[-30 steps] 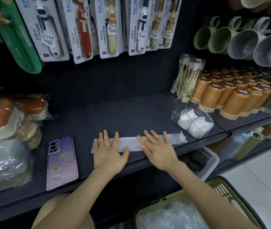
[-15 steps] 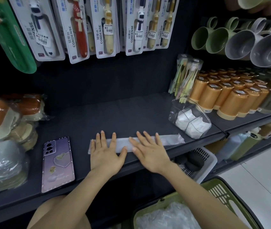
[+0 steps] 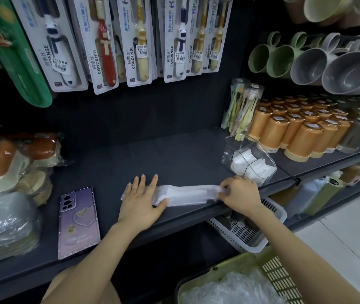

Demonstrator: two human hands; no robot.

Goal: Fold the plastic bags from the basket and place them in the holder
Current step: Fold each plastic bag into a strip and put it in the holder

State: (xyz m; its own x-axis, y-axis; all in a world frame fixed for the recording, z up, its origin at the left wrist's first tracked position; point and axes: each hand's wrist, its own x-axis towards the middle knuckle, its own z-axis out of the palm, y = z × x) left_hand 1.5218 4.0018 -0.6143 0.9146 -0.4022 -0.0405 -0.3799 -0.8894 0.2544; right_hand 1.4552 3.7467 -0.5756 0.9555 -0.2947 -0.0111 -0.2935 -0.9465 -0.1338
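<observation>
Head view: the right hand, flat before, now pinches the right end of the plastic bag strip on the shelf, the flat left hand pressing it, so end-folding probably starts.

A bag, folded into a long strip, is laid along the front of the shelf. Its left end is pressed flat by the left hand; its right end is pinched by the right hand. A phone is seen to the left, a holder just behind the right hand, a basket below.
</observation>
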